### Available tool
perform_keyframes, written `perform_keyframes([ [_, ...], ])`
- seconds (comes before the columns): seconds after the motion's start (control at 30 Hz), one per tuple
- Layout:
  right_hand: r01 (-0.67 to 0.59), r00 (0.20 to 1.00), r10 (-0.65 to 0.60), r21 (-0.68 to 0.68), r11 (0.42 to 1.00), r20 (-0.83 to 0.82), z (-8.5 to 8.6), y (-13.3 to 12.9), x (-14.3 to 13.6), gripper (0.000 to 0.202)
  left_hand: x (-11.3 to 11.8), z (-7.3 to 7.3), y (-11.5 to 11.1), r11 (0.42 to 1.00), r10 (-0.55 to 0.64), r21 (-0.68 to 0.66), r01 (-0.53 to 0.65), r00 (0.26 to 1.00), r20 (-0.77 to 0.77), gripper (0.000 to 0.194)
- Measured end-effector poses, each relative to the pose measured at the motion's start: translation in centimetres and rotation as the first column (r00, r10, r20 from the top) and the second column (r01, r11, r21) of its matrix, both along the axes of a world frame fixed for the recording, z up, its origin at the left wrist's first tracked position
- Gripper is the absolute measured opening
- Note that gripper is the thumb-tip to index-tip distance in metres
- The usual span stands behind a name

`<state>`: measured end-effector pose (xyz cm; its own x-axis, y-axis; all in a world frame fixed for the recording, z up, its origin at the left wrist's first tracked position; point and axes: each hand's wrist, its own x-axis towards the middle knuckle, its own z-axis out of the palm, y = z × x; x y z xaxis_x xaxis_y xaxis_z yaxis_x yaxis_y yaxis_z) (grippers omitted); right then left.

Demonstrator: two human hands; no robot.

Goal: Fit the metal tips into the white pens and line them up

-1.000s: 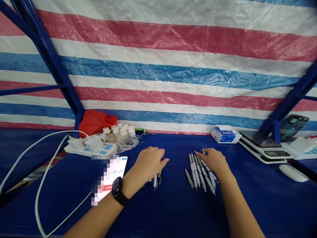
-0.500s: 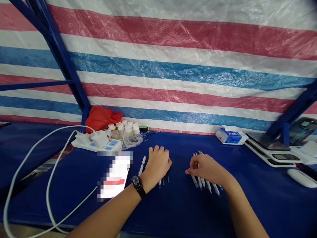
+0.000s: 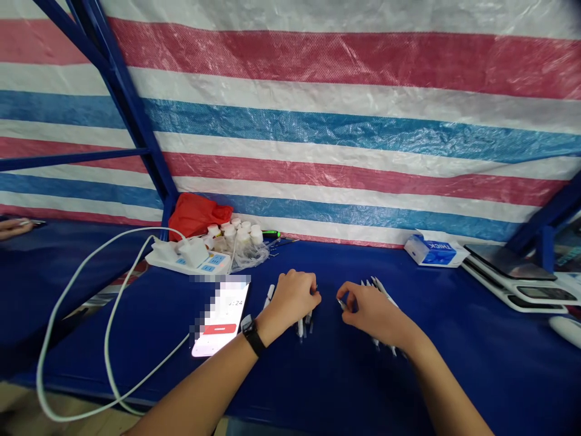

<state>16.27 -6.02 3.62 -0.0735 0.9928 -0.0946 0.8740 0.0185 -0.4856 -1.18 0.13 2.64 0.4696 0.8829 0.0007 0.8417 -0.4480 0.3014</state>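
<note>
My left hand (image 3: 294,301), with a black watch at the wrist, is closed over several slim pens (image 3: 300,327) on the blue table; what its fingertips grip is too small to make out. A white pen (image 3: 269,295) lies just left of that hand. My right hand (image 3: 370,312) pinches a small whitish piece, seen at its thumb and index finger. Beneath and beyond it lies a row of white pens (image 3: 382,287), partly covered by the hand.
A lit phone (image 3: 222,321) lies left of my left arm. Behind it are a power strip (image 3: 213,264) with white cables, a red bag (image 3: 195,215) and white-capped bottles (image 3: 242,233). A blue-white box (image 3: 433,249) and a scale (image 3: 517,281) stand right. Another person's hand (image 3: 13,227) shows far left.
The view has shifted slightly to the right. My right hand has moved left off part of the pen row, with a small piece now at its fingertips. Another person's hand has appeared far left.
</note>
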Motion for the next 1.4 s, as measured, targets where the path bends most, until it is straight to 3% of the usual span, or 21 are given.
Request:
perform_keyframes([
  [0.1,0.031,0.999,-0.029,0.077,0.997,-0.030,-0.2,0.4,-0.5,0.010,-0.8,0.7,0.8,0.996,0.055,0.075,-0.058,0.998,0.039,0.011],
  [0.2,0.060,0.997,-0.051,0.139,0.989,-0.063,-0.7,0.7,-0.9,0.017,-1.9,1.0,1.3,0.990,0.097,0.097,-0.099,0.995,0.021,0.017],
  [0.43,0.142,0.987,-0.117,0.253,0.957,-0.108,-2.7,1.2,-3.2,0.024,-2.2,0.9,0.5,0.999,0.025,0.027,-0.022,0.991,-0.131,0.021],
  [0.57,0.182,0.981,-0.192,0.243,0.953,0.020,-3.4,1.5,-4.5,0.016,-2.1,0.9,0.2,0.998,0.023,0.060,-0.015,0.991,-0.130,0.015],
  [0.73,0.124,0.974,-0.158,0.208,0.970,0.159,-3.4,1.6,-5.1,0.016,-2.2,0.6,0.4,0.999,-0.032,0.029,0.036,0.991,-0.130,0.013],
  [1.0,0.160,0.977,-0.178,0.146,0.976,0.115,-2.7,1.5,-5.2,0.010,-1.3,0.7,-0.3,0.999,-0.037,0.019,0.040,0.992,-0.124,0.014],
  [1.13,0.220,0.965,-0.231,0.099,0.970,0.123,-2.5,1.6,-4.8,0.010,-1.0,0.9,-0.4,1.000,-0.026,-0.015,0.024,0.996,-0.084,0.011],
  [1.23,0.258,0.957,-0.264,0.062,0.964,0.120,-2.2,1.5,-4.5,0.015,-0.9,0.9,-0.1,0.999,-0.004,-0.041,0.004,1.000,-0.020,0.021],
  [1.33,0.269,0.952,-0.274,0.056,0.962,0.137,-1.9,1.2,-4.6,0.013,-1.1,1.1,0.3,0.997,0.016,-0.083,-0.006,0.993,0.114,0.033],
  [1.4,0.287,0.941,-0.291,0.050,0.957,0.173,-1.7,1.1,-4.7,0.009,-1.5,1.4,0.6,0.993,0.040,-0.121,-0.013,0.975,0.220,0.031],
])
